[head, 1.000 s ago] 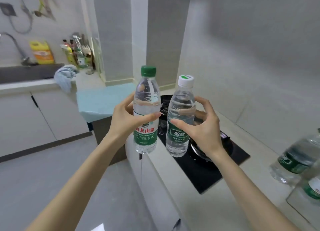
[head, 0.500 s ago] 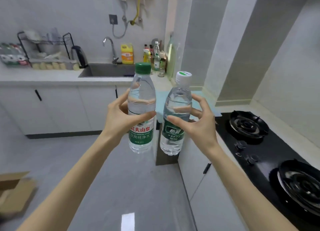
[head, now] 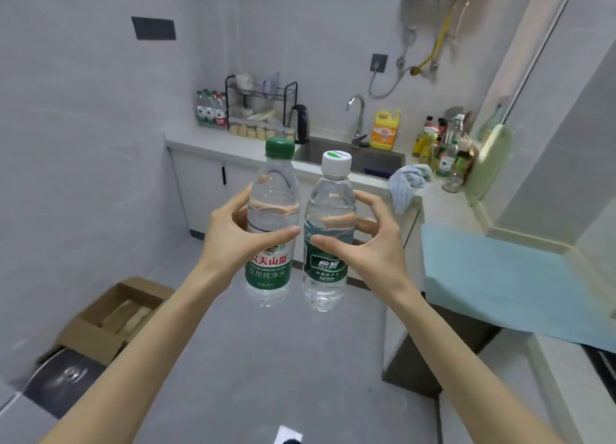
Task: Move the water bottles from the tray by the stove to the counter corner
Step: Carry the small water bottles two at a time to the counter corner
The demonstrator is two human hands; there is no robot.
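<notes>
**Two bottles in the air, corner in sight**

The left hand (head: 233, 233) was wrapped around the green-capped bottle (head: 271, 223), thumb across the front above the label. The right hand (head: 370, 243) gripped the white-capped bottle (head: 328, 233) the same way. Both bottles stood upright, side by side and just apart, carried out over the grey floor (head: 266, 360) with nothing beneath them.

By the look of it, this pair was mid-trip: lifted, not yet set down. Far ahead, at the left end of the desk (head: 200, 140), a cluster of bottles (head: 210, 110) already stood against the wall beside the dish rack (head: 261, 106). That corner looked like the drop-off, so part of the job seemed done. The tray by the stove was out of frame, so what remained there could not be told.

The count: two hands, two bottles carried, one green cap, one white cap. In the corner cluster, at least three, too small to count exactly. One sink (head: 350, 156), one tap (head: 356, 113), one cardboard box (head: 113, 317) on the floor.
</notes>
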